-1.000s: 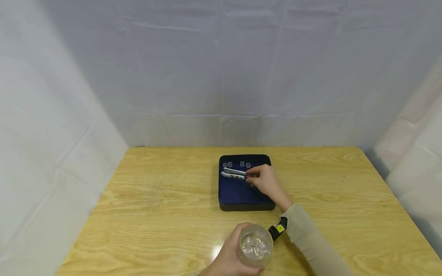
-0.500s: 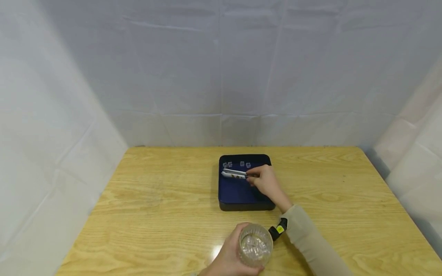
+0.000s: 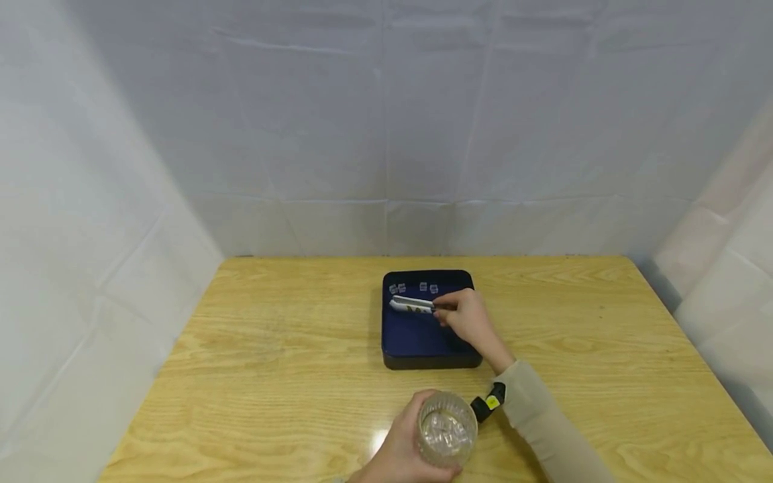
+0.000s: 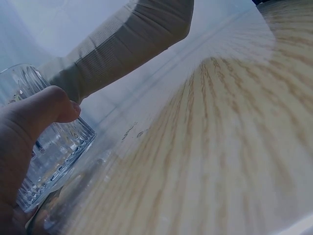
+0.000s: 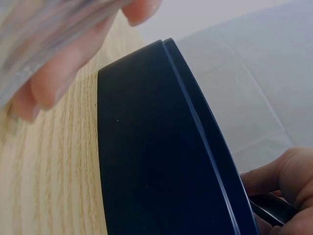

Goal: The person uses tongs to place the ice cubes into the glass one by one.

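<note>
My left hand point(image 3: 398, 446) grips a ribbed clear drinking glass point(image 3: 468, 439) from its left side, near the front of the table. Several clear cubes lie in the bottom of the glass. My right hand point(image 3: 468, 316) holds a pair of tongs point(image 3: 412, 305) with pale, patterned arms that point left over the dark blue tray point(image 3: 423, 339). In the right wrist view, dark tong ends point(image 5: 274, 208) show between the fingers, beside the tray wall. Several small clear cubes point(image 3: 423, 286) lie along the tray's far side, just beyond the tongs, with nothing visible between the tong tips.
The wooden table point(image 3: 272, 349) bears the tray a little right of its middle. White sheeting point(image 3: 386, 134) hangs behind the table and at both sides. A black band point(image 3: 488, 402) with a yellow mark is on the right wrist, close to the glass.
The tong arms have drawn closer together, and their tips have shifted slightly right with my right hand. The left hand and glass have stayed in place.
</note>
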`<control>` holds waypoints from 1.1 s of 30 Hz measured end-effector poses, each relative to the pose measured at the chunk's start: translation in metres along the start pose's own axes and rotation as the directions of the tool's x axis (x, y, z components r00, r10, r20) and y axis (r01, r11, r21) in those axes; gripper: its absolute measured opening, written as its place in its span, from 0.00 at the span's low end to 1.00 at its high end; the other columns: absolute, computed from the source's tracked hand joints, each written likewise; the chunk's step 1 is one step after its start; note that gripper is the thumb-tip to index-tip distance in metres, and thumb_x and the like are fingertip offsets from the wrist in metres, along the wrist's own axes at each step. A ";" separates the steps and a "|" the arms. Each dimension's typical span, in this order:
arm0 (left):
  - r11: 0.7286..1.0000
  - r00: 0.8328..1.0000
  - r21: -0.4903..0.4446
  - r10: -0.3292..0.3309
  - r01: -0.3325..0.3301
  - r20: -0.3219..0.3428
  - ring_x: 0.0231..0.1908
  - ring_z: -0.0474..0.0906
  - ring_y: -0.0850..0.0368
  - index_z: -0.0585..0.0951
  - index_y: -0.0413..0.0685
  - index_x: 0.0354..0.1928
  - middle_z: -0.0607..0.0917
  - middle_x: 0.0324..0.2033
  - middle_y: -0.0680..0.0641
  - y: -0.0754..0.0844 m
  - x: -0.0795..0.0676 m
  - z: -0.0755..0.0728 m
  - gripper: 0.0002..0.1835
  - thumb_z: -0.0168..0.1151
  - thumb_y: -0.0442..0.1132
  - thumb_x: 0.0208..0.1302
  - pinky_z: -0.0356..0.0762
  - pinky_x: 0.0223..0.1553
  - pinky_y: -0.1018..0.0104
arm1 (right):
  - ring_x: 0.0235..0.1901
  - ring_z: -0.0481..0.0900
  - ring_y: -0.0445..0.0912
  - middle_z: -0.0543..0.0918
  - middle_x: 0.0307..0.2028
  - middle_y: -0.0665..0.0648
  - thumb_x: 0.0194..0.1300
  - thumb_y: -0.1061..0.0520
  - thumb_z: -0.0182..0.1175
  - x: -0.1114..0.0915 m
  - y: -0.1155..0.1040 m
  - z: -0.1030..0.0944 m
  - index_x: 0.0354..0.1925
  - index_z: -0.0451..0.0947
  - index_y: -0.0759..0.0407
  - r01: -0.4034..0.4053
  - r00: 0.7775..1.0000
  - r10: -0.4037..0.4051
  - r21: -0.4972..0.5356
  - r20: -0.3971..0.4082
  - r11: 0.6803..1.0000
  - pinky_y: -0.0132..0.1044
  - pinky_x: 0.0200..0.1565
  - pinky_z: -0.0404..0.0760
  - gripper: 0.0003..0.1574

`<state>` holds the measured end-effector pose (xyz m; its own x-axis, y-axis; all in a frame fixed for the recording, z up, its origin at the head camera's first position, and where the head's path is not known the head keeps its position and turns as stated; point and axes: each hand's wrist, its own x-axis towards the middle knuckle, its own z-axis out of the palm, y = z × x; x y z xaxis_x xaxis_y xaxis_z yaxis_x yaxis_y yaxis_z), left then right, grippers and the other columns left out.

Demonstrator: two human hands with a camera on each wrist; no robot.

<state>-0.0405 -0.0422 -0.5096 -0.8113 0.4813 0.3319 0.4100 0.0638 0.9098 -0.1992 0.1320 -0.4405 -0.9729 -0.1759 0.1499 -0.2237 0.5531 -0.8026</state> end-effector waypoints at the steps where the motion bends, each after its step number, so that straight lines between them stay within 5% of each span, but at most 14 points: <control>1: 1.000 1.000 0.000 0.002 -0.002 0.001 0.55 0.77 0.52 0.65 0.56 0.66 0.78 0.57 0.51 0.000 0.000 0.000 0.50 0.83 0.35 0.39 0.76 0.58 0.57 | 0.23 0.83 0.43 0.87 0.30 0.59 0.60 0.70 0.66 0.000 0.000 0.000 0.43 0.86 0.68 -0.002 1.000 0.002 -0.005 0.007 1.000 0.36 0.26 0.83 0.11; 9: 0.999 0.999 -0.019 -0.047 0.047 0.013 0.55 0.76 0.53 0.65 0.58 0.66 0.77 0.58 0.51 0.002 0.000 -0.002 0.49 0.83 0.37 0.41 0.77 0.57 0.57 | 0.22 0.82 0.42 0.87 0.29 0.57 0.60 0.68 0.67 -0.001 -0.004 0.002 0.44 0.86 0.66 -0.001 0.999 0.002 -0.041 0.043 0.999 0.35 0.24 0.81 0.12; 18: 0.999 0.999 0.034 0.042 -0.042 -0.001 0.54 0.78 0.53 0.64 0.51 0.67 0.78 0.57 0.47 -0.001 -0.001 -0.002 0.50 0.83 0.36 0.39 0.78 0.55 0.57 | 0.23 0.84 0.44 0.88 0.31 0.61 0.60 0.70 0.66 -0.002 -0.004 0.003 0.43 0.86 0.69 0.004 1.000 -0.004 -0.004 0.024 1.000 0.36 0.26 0.84 0.11; 33: 1.000 1.000 0.016 -0.017 0.017 0.008 0.54 0.77 0.54 0.64 0.56 0.67 0.77 0.57 0.50 0.000 0.000 -0.003 0.49 0.82 0.37 0.41 0.78 0.55 0.58 | 0.19 0.79 0.41 0.86 0.25 0.55 0.57 0.69 0.68 -0.001 -0.003 0.001 0.42 0.86 0.67 0.034 0.998 -0.030 -0.079 0.049 0.996 0.34 0.22 0.78 0.12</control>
<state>-0.0417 -0.0453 -0.5087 -0.8150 0.4870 0.3141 0.4024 0.0856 0.9114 -0.1973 0.1300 -0.4386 -0.9618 -0.2321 0.1451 -0.2601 0.6097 -0.7487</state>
